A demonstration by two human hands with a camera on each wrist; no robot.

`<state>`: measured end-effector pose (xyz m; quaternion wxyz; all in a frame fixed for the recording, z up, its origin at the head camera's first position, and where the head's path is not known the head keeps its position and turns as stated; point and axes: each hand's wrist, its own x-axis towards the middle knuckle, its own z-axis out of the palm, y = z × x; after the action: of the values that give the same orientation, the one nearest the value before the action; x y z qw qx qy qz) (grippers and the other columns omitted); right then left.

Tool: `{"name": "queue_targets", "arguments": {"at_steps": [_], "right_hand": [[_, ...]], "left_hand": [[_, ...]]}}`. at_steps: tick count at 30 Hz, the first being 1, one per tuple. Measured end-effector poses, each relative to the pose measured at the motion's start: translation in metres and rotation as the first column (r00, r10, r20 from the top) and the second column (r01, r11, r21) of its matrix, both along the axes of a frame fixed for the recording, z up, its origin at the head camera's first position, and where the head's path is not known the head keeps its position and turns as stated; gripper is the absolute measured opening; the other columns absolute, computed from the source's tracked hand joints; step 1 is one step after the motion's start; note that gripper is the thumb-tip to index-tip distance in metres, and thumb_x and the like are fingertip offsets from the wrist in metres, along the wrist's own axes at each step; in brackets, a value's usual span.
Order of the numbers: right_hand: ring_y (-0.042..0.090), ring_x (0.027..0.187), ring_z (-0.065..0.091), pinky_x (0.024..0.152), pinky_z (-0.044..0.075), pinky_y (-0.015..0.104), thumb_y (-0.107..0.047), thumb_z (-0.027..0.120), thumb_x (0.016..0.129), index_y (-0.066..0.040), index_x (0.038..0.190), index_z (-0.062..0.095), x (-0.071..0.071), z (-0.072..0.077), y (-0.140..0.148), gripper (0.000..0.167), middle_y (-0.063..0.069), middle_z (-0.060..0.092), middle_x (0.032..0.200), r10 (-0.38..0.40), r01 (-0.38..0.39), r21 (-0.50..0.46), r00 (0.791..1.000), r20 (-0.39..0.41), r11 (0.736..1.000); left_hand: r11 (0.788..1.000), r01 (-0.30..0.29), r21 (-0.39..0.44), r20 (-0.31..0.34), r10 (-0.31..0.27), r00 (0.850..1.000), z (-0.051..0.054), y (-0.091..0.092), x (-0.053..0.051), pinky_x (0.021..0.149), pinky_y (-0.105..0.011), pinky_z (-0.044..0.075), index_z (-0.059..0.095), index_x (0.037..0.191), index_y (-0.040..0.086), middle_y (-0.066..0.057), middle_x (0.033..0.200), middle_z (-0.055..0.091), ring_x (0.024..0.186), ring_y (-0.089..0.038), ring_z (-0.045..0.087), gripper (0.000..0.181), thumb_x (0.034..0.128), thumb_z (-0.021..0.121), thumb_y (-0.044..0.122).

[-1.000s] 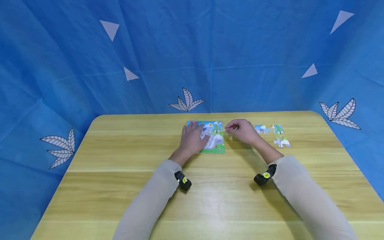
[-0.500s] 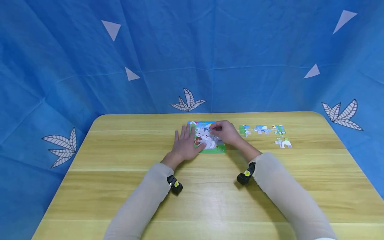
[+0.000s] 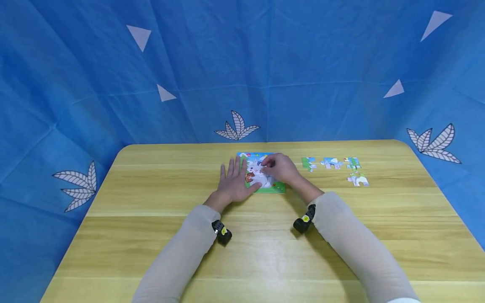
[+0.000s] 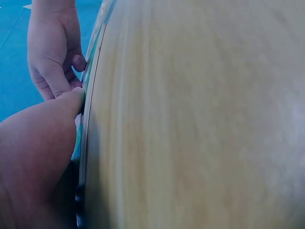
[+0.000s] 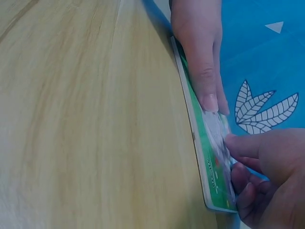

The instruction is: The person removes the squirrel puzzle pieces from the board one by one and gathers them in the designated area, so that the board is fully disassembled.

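Observation:
A flat picture puzzle [image 3: 278,190] with a white cartoon animal on green and blue lies near the table's far edge. Spread fingers of my left hand [image 3: 233,185] rest over its left side, with the thumb by the front edge. Over the upper middle of the picture, my right hand [image 3: 283,169] has its thumb and forefinger pinched together on a puzzle piece, mostly covered by the fingers. In the right wrist view, the right thumb [image 5: 243,145] meets the puzzle's surface [image 5: 214,167], close to the left fingertips. Several loose puzzle pieces [image 3: 331,163] lie to the right.
The wooden table [image 3: 257,252] ends just behind the puzzle, where a blue cloth [image 3: 303,105] printed with leaves and triangles hangs. Among the loose pieces, a green one [image 3: 308,163] lies closest to the right hand. Each wrist wears a black camera.
My right hand has moved left, from beside the puzzle onto its picture. A green piece now shows where that hand was. My left hand has shifted slightly left and spread, uncovering more of the animal.

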<state>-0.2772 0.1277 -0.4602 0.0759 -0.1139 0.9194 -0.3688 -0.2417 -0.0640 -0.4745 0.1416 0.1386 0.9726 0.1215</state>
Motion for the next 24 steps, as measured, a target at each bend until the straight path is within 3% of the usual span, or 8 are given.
{"name": "queue_targets", "arguments": {"at_steps": [5,11,17,24], "right_hand": [[0.022,0.086,0.057,0.078,0.048,0.035,-0.017,0.073,0.095,-0.005,0.104,0.07,-0.0014,0.0029,-0.0026,0.015,0.008,0.065,0.095,0.016,-0.02,0.074,0.999,0.043,0.997],[0.023,0.09,0.059,0.081,0.049,0.038,-0.019,0.071,0.096,-0.005,0.108,0.068,-0.0039,0.0042,-0.003,0.019,0.009,0.066,0.101,0.024,-0.033,0.12,0.997,0.074,0.992],[0.023,0.09,0.058,0.081,0.048,0.038,-0.018,0.071,0.096,-0.004,0.11,0.067,-0.0012,0.0071,-0.002,0.02,0.009,0.064,0.102,0.015,-0.023,0.107,0.997,0.075,0.994],[0.022,0.085,0.057,0.076,0.046,0.034,-0.017,0.072,0.095,-0.004,0.109,0.067,-0.0001,0.0048,-0.0037,0.02,0.008,0.063,0.096,-0.002,-0.002,0.062,0.998,0.06,0.998]], "left_hand": [[1.0,-0.009,-0.006,0.005,0.009,1.0,0.0036,0.001,0.0027,0.122,-0.056,-0.012,-0.005,0.163,0.009,-0.012,0.169,-0.016,0.155,-0.032,-0.016,0.099,0.099,0.036,0.072],[1.0,-0.02,-0.017,0.02,0.02,1.0,-0.0005,0.0026,-0.0003,0.121,-0.055,-0.015,-0.007,0.163,0.011,-0.009,0.169,-0.019,0.155,-0.03,-0.018,0.098,0.0992,0.037,0.071],[1.0,-0.017,-0.018,0.058,0.019,0.998,-0.0016,0.0033,-0.0046,0.12,-0.055,-0.018,-0.013,0.162,0.013,-0.007,0.167,-0.026,0.153,-0.029,-0.023,0.101,0.0979,0.035,0.074],[0.999,-0.019,-0.028,0.061,0.021,0.998,-0.0016,0.0015,-0.004,0.12,-0.055,-0.018,-0.014,0.162,0.013,-0.007,0.167,-0.025,0.153,-0.029,-0.024,0.101,0.098,0.035,0.074]]}}
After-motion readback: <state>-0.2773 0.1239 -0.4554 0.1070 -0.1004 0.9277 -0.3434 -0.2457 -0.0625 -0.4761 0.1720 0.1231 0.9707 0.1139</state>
